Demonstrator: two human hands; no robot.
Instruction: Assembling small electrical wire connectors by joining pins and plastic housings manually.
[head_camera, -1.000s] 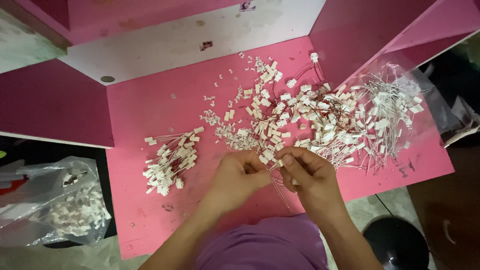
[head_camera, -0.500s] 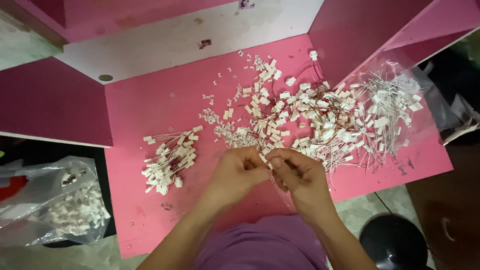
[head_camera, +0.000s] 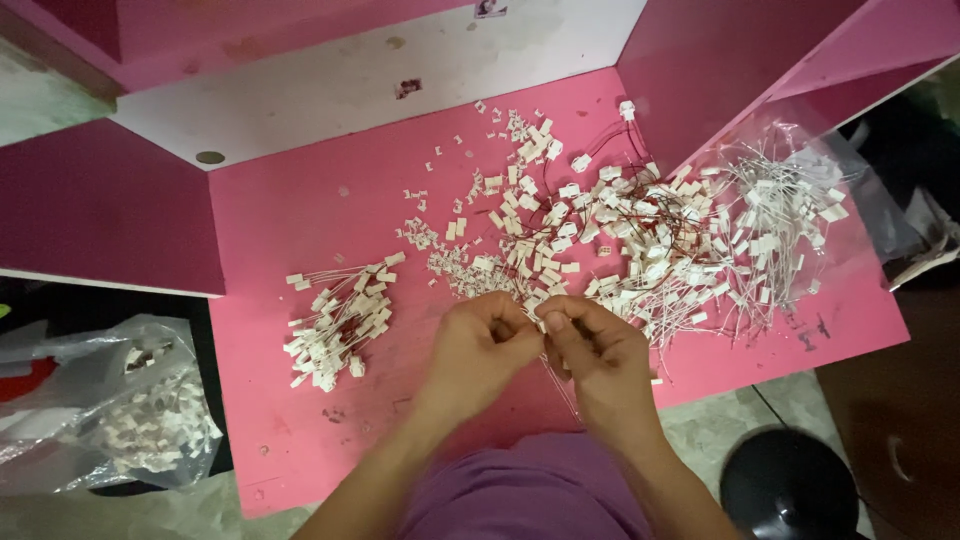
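Two hands meet over the pink bench's (head_camera: 270, 230) near edge: the left hand (head_camera: 483, 345) and right hand (head_camera: 598, 352) together pinch a small white connector (head_camera: 541, 325) with thin wires trailing toward the person. Beyond them spreads a loose heap of connectors (head_camera: 620, 240). A tidy bundle (head_camera: 338, 322) lies toward the left edge, a clear bag (head_camera: 120, 410) beyond it.

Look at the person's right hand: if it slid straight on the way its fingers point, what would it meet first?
The right hand points up and slightly left, toward the left hand, which it nearly touches. Past the fingertips, it would likely meet the loose pile of white connectors on the pink table.
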